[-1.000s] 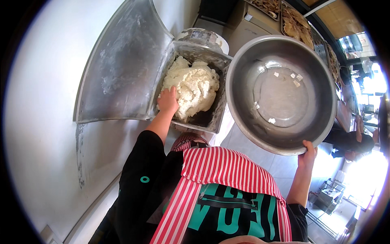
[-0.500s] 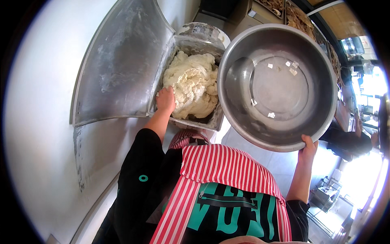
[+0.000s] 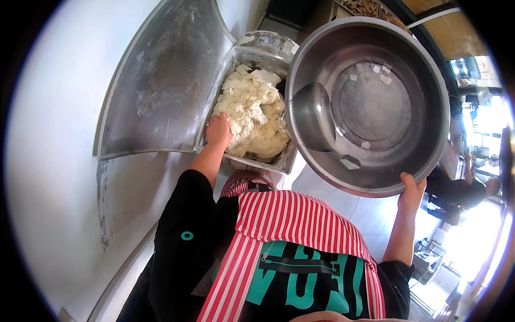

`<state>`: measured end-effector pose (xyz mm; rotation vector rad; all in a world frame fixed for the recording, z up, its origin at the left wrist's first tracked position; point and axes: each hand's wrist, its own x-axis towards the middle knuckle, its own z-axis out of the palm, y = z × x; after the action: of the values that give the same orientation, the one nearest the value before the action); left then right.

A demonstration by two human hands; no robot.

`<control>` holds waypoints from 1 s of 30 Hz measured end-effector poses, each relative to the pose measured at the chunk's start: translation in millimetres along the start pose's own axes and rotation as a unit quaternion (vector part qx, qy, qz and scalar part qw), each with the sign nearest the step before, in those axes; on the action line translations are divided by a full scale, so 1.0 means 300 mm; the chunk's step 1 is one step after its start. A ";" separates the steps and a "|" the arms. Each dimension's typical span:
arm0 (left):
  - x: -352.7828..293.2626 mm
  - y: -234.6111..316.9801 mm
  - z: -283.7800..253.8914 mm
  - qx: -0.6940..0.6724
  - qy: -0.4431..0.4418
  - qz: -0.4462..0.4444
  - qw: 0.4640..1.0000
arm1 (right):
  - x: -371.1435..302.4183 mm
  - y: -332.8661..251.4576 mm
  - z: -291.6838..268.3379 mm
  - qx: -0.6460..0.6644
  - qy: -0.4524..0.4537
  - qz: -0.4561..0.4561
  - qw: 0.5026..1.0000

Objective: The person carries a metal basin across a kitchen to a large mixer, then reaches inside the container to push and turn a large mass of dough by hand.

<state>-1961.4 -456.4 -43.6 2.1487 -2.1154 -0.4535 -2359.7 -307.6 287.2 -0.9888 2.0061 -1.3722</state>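
A large round steel basin [image 3: 370,134] hangs tilted at the right. My right hand [image 3: 412,191] grips its near right rim, thumb on the inner side. Several small white scraps [image 3: 366,145] are inside it. The basin's left edge overlaps a metal tub [image 3: 260,162] holding a big mass of pale, lumpy dough [image 3: 252,110]. My left hand [image 3: 218,130] is at the tub's near left side, against the dough. Its fingers are curled, and what they close on is hidden. A floury metal lid [image 3: 166,80] stands raised to the left of the tub.
A white wall [image 3: 53,134] runs along the left, behind the lid. Beyond the tub stands a round, flour-smeared white container [image 3: 268,43]. Brown pieces on a tray [image 3: 370,9] are at the far right. Another person [image 3: 456,189] in dark clothing is farther off right.
The basin has shifted slightly up and tilted differently; a bright reflection now shows on its inner side. The dough's surface has changed shape. My left hand has stayed in place.
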 end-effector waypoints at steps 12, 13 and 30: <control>0.000 0.018 -0.031 -0.042 0.003 0.021 0.999 | 0.116 0.003 0.012 0.065 0.050 0.024 0.996; 0.001 0.016 -0.024 -0.036 -0.001 0.018 0.999 | 0.122 0.017 0.007 0.077 0.060 0.027 0.995; 0.124 0.283 -0.172 -0.060 -0.075 -0.030 0.995 | -0.061 0.192 -0.141 0.218 0.168 0.126 0.953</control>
<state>-2029.2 -503.5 23.2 2.1793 -2.0417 -0.7493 -2396.5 -256.3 248.7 -0.3065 1.8485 -1.8164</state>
